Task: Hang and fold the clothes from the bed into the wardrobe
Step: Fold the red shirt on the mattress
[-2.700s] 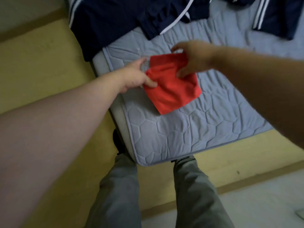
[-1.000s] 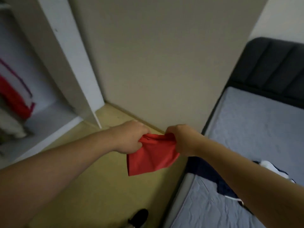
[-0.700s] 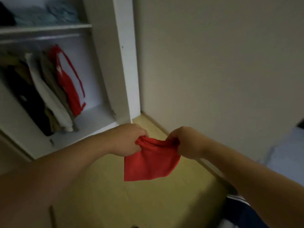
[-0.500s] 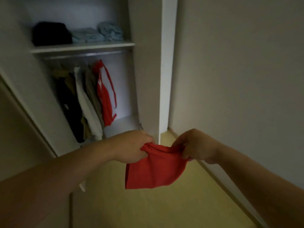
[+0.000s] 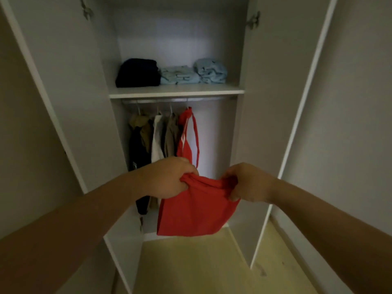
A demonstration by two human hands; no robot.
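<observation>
red cloth [image 5: 197, 209] hangs folded between left hand [image 5: 167, 179] and right hand [image 5: 248, 183], both pinching its top edge, facing the wardrobe [image 5: 178, 91]. lifting it to that crowded shelf could flop the fold open.

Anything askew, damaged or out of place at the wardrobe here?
Nothing stands out: folded piles sit on the shelf, clothes hang from the rail, and the left hand and right hand grip the red cloth by its top edge.
</observation>
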